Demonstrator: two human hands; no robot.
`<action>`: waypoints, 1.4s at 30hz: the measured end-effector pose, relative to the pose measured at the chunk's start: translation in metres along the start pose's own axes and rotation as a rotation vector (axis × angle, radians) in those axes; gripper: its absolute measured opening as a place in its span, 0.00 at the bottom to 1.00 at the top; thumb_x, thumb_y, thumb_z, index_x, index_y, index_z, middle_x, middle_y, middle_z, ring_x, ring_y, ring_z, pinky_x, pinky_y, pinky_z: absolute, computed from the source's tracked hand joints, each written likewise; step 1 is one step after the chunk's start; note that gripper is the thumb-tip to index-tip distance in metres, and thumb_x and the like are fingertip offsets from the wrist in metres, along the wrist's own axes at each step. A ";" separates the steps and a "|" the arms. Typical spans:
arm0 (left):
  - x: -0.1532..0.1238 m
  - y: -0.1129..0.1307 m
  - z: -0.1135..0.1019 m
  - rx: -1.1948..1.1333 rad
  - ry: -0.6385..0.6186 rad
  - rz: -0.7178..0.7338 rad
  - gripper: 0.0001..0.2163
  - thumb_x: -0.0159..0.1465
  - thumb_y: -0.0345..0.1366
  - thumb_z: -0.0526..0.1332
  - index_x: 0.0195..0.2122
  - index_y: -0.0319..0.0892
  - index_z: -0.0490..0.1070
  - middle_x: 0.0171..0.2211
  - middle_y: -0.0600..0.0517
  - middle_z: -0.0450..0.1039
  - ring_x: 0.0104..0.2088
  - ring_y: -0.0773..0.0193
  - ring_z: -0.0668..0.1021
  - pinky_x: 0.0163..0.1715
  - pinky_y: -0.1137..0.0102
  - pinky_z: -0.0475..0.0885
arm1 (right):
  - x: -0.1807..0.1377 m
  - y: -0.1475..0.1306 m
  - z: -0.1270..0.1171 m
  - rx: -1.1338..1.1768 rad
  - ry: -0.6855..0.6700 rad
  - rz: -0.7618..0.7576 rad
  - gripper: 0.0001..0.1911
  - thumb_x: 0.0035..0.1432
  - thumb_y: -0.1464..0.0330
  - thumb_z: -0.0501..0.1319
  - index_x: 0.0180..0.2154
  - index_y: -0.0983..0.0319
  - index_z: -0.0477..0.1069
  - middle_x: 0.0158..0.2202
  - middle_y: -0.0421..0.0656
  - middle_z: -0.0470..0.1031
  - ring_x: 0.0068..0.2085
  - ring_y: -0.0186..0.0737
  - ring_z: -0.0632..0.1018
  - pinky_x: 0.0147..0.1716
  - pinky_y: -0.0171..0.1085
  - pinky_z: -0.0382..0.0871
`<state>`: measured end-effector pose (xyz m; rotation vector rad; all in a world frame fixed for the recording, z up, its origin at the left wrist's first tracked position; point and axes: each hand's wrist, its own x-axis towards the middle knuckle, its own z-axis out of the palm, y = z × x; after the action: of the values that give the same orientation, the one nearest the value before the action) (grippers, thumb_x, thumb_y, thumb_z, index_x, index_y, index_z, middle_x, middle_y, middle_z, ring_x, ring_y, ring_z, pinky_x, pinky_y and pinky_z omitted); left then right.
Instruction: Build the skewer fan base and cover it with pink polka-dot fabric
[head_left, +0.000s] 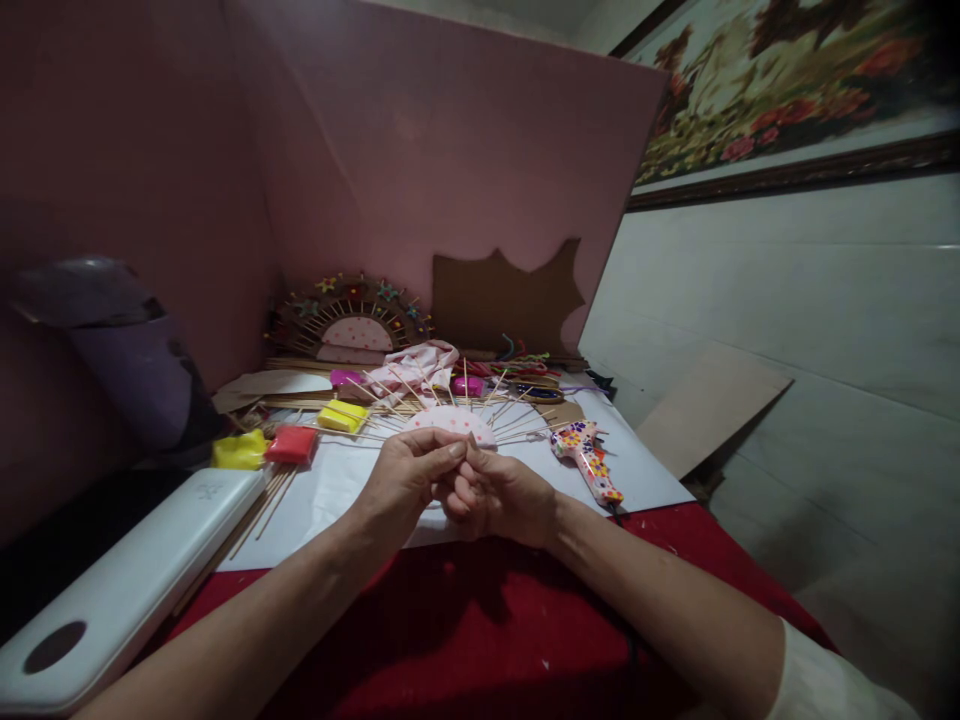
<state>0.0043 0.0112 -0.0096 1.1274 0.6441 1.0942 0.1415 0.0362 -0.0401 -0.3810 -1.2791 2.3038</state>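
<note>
My left hand (409,478) and my right hand (499,495) meet over the white paper sheet (330,490), fingertips pinched together on something too small to make out. Just beyond them lies a pink dotted half-disc (450,420) with several thin wooden sticks fanning out from it. A finished fan-shaped piece (349,318) with sticks and small flowers leans against the pink board at the back.
A flower-patterned glue gun (587,458) lies right of the hands. Yellow (240,450), red (292,444) and pink clay blocks sit to the left. A white case (127,590) lies on the red cloth (487,640) at left. Cardboard pieces stand behind.
</note>
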 end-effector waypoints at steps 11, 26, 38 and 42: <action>-0.005 0.003 0.008 0.356 0.163 0.190 0.08 0.56 0.38 0.59 0.29 0.38 0.68 0.16 0.56 0.68 0.11 0.68 0.70 0.09 0.74 0.63 | 0.001 -0.005 0.006 0.006 0.075 -0.051 0.29 0.55 0.46 0.47 0.30 0.65 0.67 0.23 0.42 0.72 0.23 0.32 0.72 0.20 0.30 0.60; -0.010 0.003 -0.005 1.380 0.187 0.664 0.09 0.59 0.32 0.52 0.23 0.41 0.67 0.19 0.55 0.65 0.20 0.70 0.64 0.23 0.72 0.57 | 0.002 -0.002 0.004 -0.045 0.172 -0.081 0.22 0.51 0.50 0.58 0.28 0.64 0.66 0.20 0.38 0.69 0.19 0.29 0.69 0.17 0.28 0.59; -0.009 0.012 -0.003 0.686 0.260 0.392 0.09 0.59 0.34 0.51 0.22 0.43 0.60 0.15 0.59 0.58 0.17 0.72 0.61 0.18 0.74 0.56 | -0.001 -0.009 0.009 -0.029 0.096 -0.031 0.35 0.51 0.41 0.45 0.33 0.67 0.69 0.26 0.42 0.70 0.23 0.30 0.69 0.19 0.30 0.58; -0.009 0.008 -0.004 0.710 0.256 0.373 0.15 0.62 0.38 0.48 0.17 0.43 0.54 0.12 0.59 0.56 0.15 0.72 0.60 0.17 0.74 0.55 | 0.000 -0.007 0.008 -0.059 0.081 -0.056 0.38 0.50 0.40 0.43 0.32 0.67 0.70 0.26 0.43 0.71 0.22 0.30 0.69 0.20 0.31 0.58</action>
<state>-0.0051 0.0045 -0.0040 1.7819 1.1069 1.3877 0.1396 0.0340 -0.0296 -0.4483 -1.3035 2.1861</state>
